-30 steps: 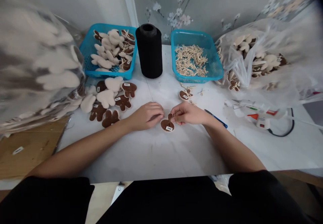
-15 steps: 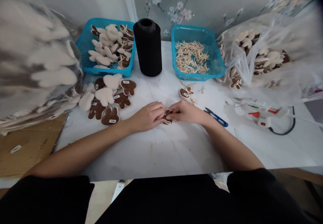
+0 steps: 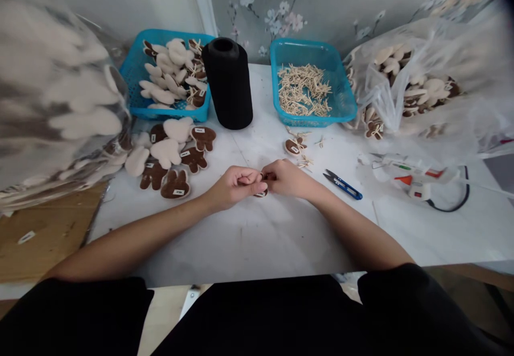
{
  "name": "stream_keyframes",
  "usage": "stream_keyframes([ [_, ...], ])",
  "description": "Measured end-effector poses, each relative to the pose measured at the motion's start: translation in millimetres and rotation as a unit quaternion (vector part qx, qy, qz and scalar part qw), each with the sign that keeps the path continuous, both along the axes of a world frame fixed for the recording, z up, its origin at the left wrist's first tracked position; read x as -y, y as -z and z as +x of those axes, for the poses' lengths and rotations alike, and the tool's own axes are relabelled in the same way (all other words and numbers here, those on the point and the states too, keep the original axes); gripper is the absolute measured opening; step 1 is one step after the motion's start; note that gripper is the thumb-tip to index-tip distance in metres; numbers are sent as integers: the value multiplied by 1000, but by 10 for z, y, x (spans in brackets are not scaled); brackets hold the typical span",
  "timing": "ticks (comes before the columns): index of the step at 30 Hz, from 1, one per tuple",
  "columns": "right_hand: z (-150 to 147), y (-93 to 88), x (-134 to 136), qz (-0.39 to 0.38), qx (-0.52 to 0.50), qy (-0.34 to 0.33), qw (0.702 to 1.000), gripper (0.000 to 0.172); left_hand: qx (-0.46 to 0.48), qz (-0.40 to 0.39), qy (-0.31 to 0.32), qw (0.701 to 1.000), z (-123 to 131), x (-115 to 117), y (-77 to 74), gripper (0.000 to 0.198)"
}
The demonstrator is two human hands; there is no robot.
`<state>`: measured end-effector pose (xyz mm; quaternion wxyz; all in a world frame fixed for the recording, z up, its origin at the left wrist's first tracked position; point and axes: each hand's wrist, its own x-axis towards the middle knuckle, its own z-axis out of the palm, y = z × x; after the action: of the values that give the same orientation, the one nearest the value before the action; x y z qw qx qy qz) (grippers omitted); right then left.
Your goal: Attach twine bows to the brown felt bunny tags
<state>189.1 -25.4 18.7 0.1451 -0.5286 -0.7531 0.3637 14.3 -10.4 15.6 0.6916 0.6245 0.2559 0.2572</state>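
Both hands meet over the white table, around a small brown plush piece (image 3: 262, 193) with a pale label, mostly covered by fingers. My left hand (image 3: 239, 186) is closed, its fingers curled and its thumb pressed at the piece. From the other side my right hand (image 3: 284, 178) pinches the piece's upper part. To the right of my hands lies another brown piece (image 3: 294, 146) with a cream bow, next to loose cream bows (image 3: 305, 161). Several brown and cream bunny-shaped pieces (image 3: 175, 184) lie to the left.
A black thread cone (image 3: 229, 85) stands between a blue basket of plush pieces (image 3: 132, 80) and a blue basket of cream bows (image 3: 345, 91). Blue snips (image 3: 343, 184) and a glue gun (image 3: 421, 184) lie right. Filled plastic bags flank the table.
The thread cone has tilted and shifted slightly left. My left hand's fingers have curled in more, and both hands have moved a little left with the brown piece.
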Motion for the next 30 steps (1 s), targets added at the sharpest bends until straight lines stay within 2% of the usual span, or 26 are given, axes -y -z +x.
stream_keyframes([
  [3, -12, -3, 4, 14, 4, -2, 1000, 16, 45, -62, -13, 997, 12, -4, 37, 55],
  [6, -21, 3, -6, 21, 4, 12, 1000, 16, 73, -86, -15, 994, -4, 20, -25, 59],
  [9, -23, 23, -27, 16, -5, 29, 999, 16, 77, -56, 5, 995, -40, 41, -145, 59],
  [11, -20, 31, -25, 5, -15, 30, 999, 15, 57, -23, -2, 998, -57, 18, -184, 48],
  [13, -2, 20, 4, -4, -30, 26, 999, 15, 30, -1, -74, 997, -63, -52, -155, 31],
  [16, 91, -36, 99, -17, -54, 23, 998, 15, -21, 43, -256, 965, -74, -244, -14, 29],
  [18, 213, -86, 177, -41, -76, 23, 996, 17, -60, 96, -311, 944, -89, -406, 94, 28],
  [21, 448, -142, 281, -87, -122, 37, 988, 20, -112, 137, -297, 938, -85, -621, 204, 35],
  [24, 654, -153, 350, -102, -153, 62, 981, 23, -166, 155, -270, 936, 10, -668, 207, 43],
  [27, 768, -121, 389, -92, -171, 77, 978, 25, -203, 186, -235, 932, 201, -468, 99, 42],
  [30, 815, -80, 415, -79, -192, 82, 975, 24, -188, 184, -129, 956, 423, -138, -60, 40],
])
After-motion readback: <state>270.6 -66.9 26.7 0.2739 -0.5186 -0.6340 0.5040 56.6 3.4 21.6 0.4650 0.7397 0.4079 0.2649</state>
